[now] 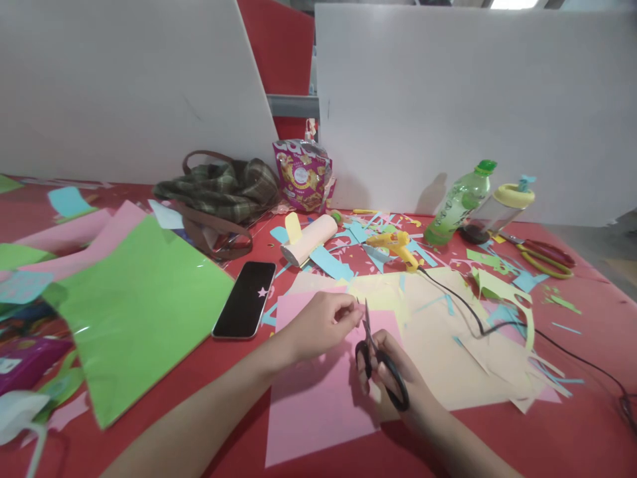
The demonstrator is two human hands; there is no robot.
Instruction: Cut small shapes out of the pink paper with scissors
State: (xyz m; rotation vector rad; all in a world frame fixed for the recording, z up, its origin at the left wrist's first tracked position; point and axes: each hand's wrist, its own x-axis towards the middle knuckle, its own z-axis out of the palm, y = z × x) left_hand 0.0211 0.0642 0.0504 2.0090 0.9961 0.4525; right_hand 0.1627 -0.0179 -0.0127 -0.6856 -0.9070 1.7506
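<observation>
My left hand (pixel 323 322) is pinched over the pink sheet (pixel 318 411), with a tiny bit of pink paper at its fingertips, mostly hidden by them. Black-handled scissors (pixel 367 337) are in my right hand (pixel 398 365), fingers through the loops. Their blades point up and away, narrowly parted, right beside the left fingertips. Left of my hands lies a black-screened phone (pixel 241 309), and a small pink star (pixel 262 292) rests on it. Beyond my hands is a pale pink tube (pixel 313 238) with blue and yellow paper pieces at its sides.
A yellow glue gun (pixel 393 244) lies among blue scraps, its black cord running right. Cream sheets (pixel 442 358) spread at right. Behind stand a snack bag (pixel 302 174), a tilted green bottle (pixel 458 206) and a clear cup (pixel 502 207). Green card (pixel 144 312) covers the left.
</observation>
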